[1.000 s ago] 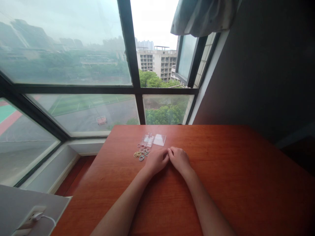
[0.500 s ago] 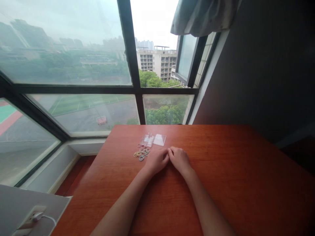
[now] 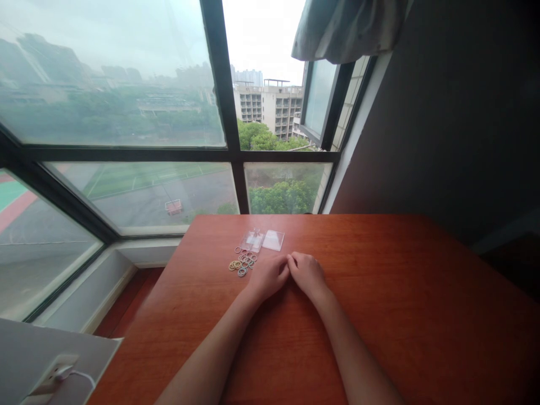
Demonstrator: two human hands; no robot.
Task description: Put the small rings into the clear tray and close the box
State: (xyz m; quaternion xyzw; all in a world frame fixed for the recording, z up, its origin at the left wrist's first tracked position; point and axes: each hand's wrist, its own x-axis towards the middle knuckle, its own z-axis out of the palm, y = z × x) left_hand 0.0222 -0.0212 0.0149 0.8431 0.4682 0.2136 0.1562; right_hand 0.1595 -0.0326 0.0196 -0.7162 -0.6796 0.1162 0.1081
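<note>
Left hand (image 3: 269, 274) and right hand (image 3: 309, 273) meet, fingers mostly hidden; whether either grips anything, I cannot tell. Coloured rings (image 3: 243, 262) lie just left; on their far side, a clear case (image 3: 253, 241) looks indistinct.

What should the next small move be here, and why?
Probably move the left hand leftward to the rings: they lie loose on the table just beside it, while it rests against the right hand and neither visibly holds anything.
</note>
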